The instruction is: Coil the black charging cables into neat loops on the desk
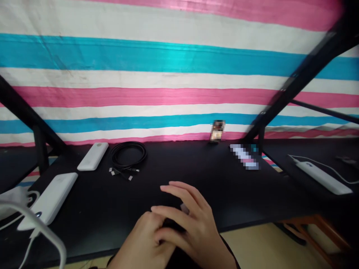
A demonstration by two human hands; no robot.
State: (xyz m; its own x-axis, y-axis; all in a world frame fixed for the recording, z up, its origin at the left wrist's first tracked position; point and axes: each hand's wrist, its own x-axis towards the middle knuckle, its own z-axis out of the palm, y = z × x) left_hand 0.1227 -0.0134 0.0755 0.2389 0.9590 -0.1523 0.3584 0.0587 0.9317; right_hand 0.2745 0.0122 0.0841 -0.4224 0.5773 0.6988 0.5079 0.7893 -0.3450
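Observation:
Both of my hands are close together at the front edge of the black table [112,213]. My left hand [146,237] is closed, knuckles up, and what its fingers hold, if anything, is hidden. My right hand [196,216] reaches over it with its fingers stretched and apart, the thumb near the left hand. A small pale grey piece [184,208] shows behind the right fingers; I cannot make out what it is. Beyond the hands, a coiled black cable [129,155] with several plug ends lies on the table.
Two white power banks [93,157] [53,200] lie on the left, near a white cable [47,233]. At the back right are a blurred upright item [217,130] and a blurred flat item [244,157]. Another white power bank [322,177] lies far right. Black frame bars [291,86] slant overhead.

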